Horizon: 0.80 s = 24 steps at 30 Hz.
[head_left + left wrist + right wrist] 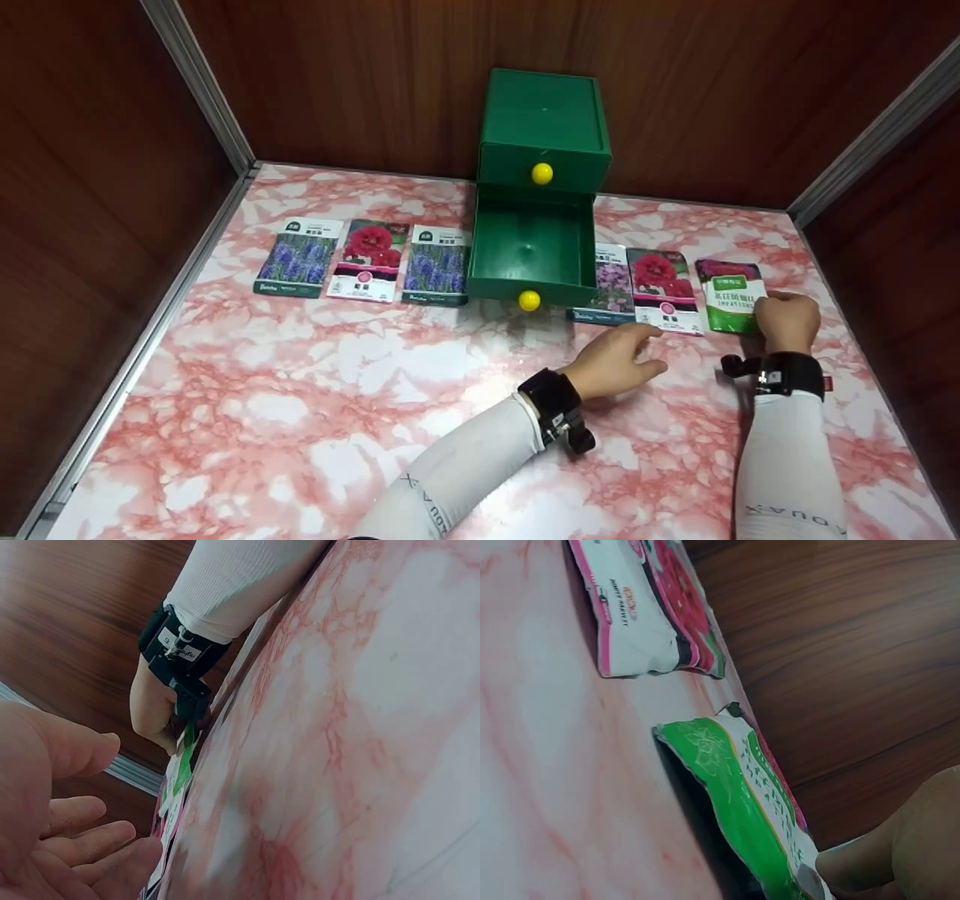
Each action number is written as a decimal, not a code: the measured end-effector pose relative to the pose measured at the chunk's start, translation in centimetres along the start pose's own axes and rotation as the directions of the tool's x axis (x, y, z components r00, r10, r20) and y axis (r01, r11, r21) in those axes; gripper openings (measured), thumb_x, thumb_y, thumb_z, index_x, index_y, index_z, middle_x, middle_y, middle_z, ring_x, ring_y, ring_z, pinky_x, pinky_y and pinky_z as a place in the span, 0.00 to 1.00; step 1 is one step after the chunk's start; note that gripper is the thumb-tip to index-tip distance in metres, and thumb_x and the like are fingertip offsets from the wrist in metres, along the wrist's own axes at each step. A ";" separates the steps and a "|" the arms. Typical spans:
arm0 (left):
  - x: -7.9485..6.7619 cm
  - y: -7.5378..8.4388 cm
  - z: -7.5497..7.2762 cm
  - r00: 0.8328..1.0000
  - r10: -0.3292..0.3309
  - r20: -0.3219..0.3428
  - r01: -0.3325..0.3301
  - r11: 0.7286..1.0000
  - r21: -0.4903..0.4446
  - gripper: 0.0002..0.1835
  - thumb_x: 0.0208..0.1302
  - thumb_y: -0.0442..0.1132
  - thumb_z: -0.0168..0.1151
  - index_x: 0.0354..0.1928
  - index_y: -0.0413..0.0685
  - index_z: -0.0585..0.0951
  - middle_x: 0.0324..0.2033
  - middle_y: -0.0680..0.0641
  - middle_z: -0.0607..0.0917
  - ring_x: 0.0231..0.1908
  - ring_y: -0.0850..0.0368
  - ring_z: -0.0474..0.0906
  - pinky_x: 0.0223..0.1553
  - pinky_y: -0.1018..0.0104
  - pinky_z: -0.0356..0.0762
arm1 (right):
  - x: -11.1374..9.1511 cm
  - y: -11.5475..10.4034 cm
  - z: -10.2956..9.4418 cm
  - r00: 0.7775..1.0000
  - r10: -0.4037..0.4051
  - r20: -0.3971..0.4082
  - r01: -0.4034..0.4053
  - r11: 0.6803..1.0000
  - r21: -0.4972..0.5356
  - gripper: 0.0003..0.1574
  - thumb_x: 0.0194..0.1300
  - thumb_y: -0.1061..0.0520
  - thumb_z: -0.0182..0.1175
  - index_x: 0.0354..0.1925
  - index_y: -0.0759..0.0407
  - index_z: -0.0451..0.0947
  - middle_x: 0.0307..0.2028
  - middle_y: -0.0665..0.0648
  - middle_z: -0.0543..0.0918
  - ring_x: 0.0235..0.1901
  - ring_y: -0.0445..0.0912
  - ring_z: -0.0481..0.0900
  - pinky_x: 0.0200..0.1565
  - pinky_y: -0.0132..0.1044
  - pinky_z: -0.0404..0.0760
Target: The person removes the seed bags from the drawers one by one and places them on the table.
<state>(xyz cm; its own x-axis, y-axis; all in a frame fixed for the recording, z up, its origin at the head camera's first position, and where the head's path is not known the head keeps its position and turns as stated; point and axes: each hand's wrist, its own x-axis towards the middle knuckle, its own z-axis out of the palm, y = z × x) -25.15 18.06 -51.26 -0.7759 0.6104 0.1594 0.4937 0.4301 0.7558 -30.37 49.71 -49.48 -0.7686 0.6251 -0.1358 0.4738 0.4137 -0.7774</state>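
Observation:
My right hand [789,321] pinches the right edge of a green and white seed packet [729,301] at the right end of the row. In the right wrist view, the packet's near green edge stands off the table with a dark shadow under it, and my thumb [862,859] lies on its corner. My left hand [609,365] hovers with loosely spread fingers, holding nothing, just in front of a red-flower seed packet [661,281]. Partly behind the drawer lies a pink-flower seed packet [613,281].
A green drawer cabinet [544,112] stands at the back wall, its lower drawer [491,289] pulled out. Left of it lie two blue-flower packets, one far left [298,259] and one beside the drawer [436,266], with a red-flower packet [369,259] between. Wooden panels enclose the marbled table [262,450].

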 end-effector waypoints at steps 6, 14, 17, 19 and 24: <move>0.0 -0.1 0.0 1.000 0.001 0.004 -0.001 1.000 -0.004 0.28 0.79 0.47 0.70 0.75 0.47 0.81 0.64 0.48 0.87 0.56 0.65 0.82 0.60 0.78 0.74 | -0.2 -0.1 0.2 0.999 -0.045 0.020 0.046 0.997 -0.060 0.38 0.69 0.59 0.53 0.73 0.71 0.78 0.70 0.71 0.79 0.65 0.59 0.75 0.47 0.32 0.73; -0.1 -0.2 0.0 1.000 0.002 0.000 -0.002 1.000 -0.007 0.28 0.80 0.48 0.70 0.75 0.47 0.81 0.65 0.48 0.87 0.58 0.63 0.83 0.59 0.79 0.74 | -0.2 -0.2 0.1 0.997 -0.056 0.058 0.063 0.990 -0.129 0.38 0.70 0.56 0.54 0.73 0.72 0.78 0.70 0.73 0.79 0.65 0.62 0.76 0.45 0.32 0.72; -0.1 -0.2 0.0 1.000 0.006 -0.004 -0.006 1.000 -0.007 0.27 0.79 0.48 0.70 0.74 0.47 0.81 0.65 0.48 0.87 0.58 0.63 0.84 0.58 0.80 0.74 | -0.4 -0.3 0.1 0.996 -0.061 0.067 0.070 0.987 -0.143 0.37 0.70 0.56 0.54 0.72 0.73 0.78 0.69 0.74 0.79 0.63 0.62 0.76 0.45 0.33 0.72; -0.1 -0.2 -0.1 1.000 0.007 -0.005 -0.008 1.000 -0.007 0.27 0.79 0.48 0.70 0.74 0.47 0.81 0.65 0.48 0.87 0.58 0.62 0.84 0.58 0.80 0.74 | -0.5 -0.3 0.1 0.995 -0.070 0.069 0.079 0.985 -0.152 0.37 0.70 0.56 0.55 0.71 0.74 0.79 0.69 0.74 0.79 0.63 0.63 0.76 0.45 0.34 0.72; -0.2 -0.1 -0.1 1.000 -0.001 -0.006 0.001 1.000 -0.011 0.27 0.79 0.48 0.71 0.74 0.48 0.81 0.65 0.49 0.86 0.58 0.63 0.84 0.58 0.79 0.74 | -0.6 -0.3 -0.1 0.994 -0.073 0.076 0.085 0.983 -0.165 0.37 0.72 0.55 0.55 0.72 0.73 0.78 0.70 0.75 0.79 0.66 0.64 0.76 0.47 0.34 0.71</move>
<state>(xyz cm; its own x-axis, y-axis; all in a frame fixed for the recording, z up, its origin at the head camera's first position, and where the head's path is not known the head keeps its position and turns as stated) -25.07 17.78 -51.30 -0.7787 0.6059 0.1630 0.4889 0.4230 0.7629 -29.98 49.29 -49.08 -0.8315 0.5412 -0.1250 0.4715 0.5687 -0.6740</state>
